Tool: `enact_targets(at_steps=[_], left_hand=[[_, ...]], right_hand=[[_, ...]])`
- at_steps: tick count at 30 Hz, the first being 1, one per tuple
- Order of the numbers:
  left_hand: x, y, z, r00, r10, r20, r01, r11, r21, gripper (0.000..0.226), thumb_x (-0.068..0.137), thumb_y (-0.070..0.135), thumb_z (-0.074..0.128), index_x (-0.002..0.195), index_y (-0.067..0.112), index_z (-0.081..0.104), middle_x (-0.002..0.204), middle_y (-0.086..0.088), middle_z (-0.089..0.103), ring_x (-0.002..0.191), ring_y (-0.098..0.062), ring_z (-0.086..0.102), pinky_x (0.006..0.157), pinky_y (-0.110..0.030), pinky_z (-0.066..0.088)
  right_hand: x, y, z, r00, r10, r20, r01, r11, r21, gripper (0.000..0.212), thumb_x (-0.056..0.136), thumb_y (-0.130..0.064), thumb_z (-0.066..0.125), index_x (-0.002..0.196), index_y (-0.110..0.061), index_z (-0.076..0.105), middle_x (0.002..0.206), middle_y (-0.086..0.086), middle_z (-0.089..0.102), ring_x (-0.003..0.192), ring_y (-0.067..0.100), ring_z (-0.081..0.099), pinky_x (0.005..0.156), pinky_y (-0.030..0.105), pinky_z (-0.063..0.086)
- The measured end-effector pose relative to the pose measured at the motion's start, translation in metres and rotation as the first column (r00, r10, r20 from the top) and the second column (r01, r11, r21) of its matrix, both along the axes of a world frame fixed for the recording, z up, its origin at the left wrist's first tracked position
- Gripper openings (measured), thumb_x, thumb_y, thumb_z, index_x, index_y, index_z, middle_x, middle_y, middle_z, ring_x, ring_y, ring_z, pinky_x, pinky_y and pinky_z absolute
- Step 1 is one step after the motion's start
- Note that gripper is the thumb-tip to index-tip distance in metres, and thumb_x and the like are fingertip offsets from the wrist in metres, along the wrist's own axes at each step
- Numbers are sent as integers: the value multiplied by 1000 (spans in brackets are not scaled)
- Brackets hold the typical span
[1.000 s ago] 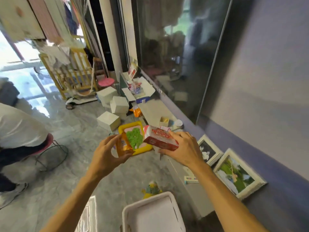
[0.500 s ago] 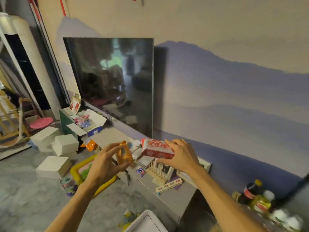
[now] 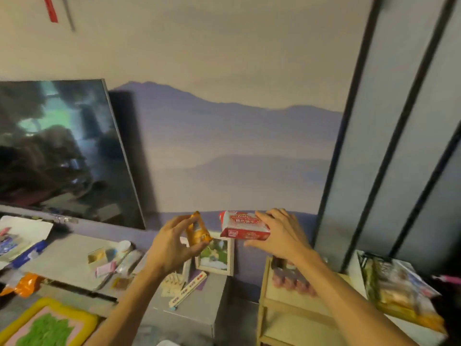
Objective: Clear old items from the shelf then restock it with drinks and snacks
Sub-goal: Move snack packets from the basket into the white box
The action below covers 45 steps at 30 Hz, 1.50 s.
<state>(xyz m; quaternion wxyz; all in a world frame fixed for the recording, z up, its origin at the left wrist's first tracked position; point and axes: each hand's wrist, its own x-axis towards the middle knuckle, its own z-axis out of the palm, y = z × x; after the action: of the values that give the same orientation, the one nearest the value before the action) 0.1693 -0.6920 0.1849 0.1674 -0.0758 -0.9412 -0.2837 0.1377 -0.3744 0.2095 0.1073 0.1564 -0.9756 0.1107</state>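
Observation:
My left hand [image 3: 169, 243] pinches a small orange snack packet [image 3: 198, 229] in front of me, above a low grey cabinet [image 3: 194, 303]. My right hand [image 3: 277, 233] grips a red and white biscuit pack [image 3: 243, 225] at the same height, just right of the packet. Below my right forearm stands a pale wooden shelf [image 3: 277, 303] with a row of pink-capped small bottles [image 3: 291, 280] on its top level. A clear bag of snacks [image 3: 396, 288] lies on a white surface to the right of the shelf.
A large dark TV [image 3: 59, 151] leans on the wall at left. The grey cabinet top carries a framed picture [image 3: 215, 253], small tubes and boxes [image 3: 112, 260]. A yellow-framed toy board [image 3: 47, 325] lies at the lower left. Dark vertical rails [image 3: 349, 136] run up the right.
My view has swung right from the TV side toward the wooden shelf. Both hands kept hold of their packets and moved with the turn; the shelf and snack bag came into view.

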Motion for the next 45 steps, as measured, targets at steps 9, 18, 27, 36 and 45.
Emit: enact_targets(at_steps=[9, 18, 27, 36, 45], left_hand=[[-19, 199, -7, 974, -228, 6, 228, 972, -60, 91, 73, 86, 66, 149, 38, 53, 150, 9, 53, 133, -19, 54, 99, -42, 54], [-7, 381, -45, 899, -431, 78, 433, 902, -8, 86, 74, 86, 63, 146, 38, 56, 142, 14, 55, 121, -13, 58, 96, -37, 56], [-45, 485, -80, 823, -536, 187, 545, 838, 4, 88, 74, 92, 60, 146, 43, 54, 146, 16, 53, 121, -14, 59, 98, -42, 57], [-144, 567, -129, 759, -577, 301, 569, 813, 124, 75, 78, 74, 77, 143, 44, 56, 148, 17, 51, 132, -14, 52, 104, -35, 48], [-238, 627, -174, 694, -579, 428, 603, 792, 94, 82, 72, 82, 64, 143, 42, 54, 147, 13, 52, 133, -17, 52, 108, -47, 51]], right_hand=[[51, 198, -1, 973, -231, -10, 231, 973, -12, 115, 71, -99, 54, 160, -27, 43, 147, 1, 56, 133, 23, 50, 116, 46, 41], [105, 353, -29, 917, -385, 107, 394, 916, -80, 111, 73, -94, 61, 161, -30, 39, 153, 0, 50, 140, 23, 45, 119, 51, 39], [116, 453, -61, 842, -483, 241, 517, 849, -107, 112, 75, -85, 67, 164, -29, 30, 161, 0, 42, 150, 23, 35, 125, 51, 32], [48, 519, -96, 865, -372, 337, 408, 912, -38, 115, 74, -99, 46, 164, -28, 31, 165, -3, 37, 151, 19, 33, 126, 45, 30], [-19, 562, -146, 881, -284, 379, 330, 942, -61, 102, 80, -71, 79, 160, -25, 37, 161, -1, 38, 148, 18, 33, 125, 36, 27]])
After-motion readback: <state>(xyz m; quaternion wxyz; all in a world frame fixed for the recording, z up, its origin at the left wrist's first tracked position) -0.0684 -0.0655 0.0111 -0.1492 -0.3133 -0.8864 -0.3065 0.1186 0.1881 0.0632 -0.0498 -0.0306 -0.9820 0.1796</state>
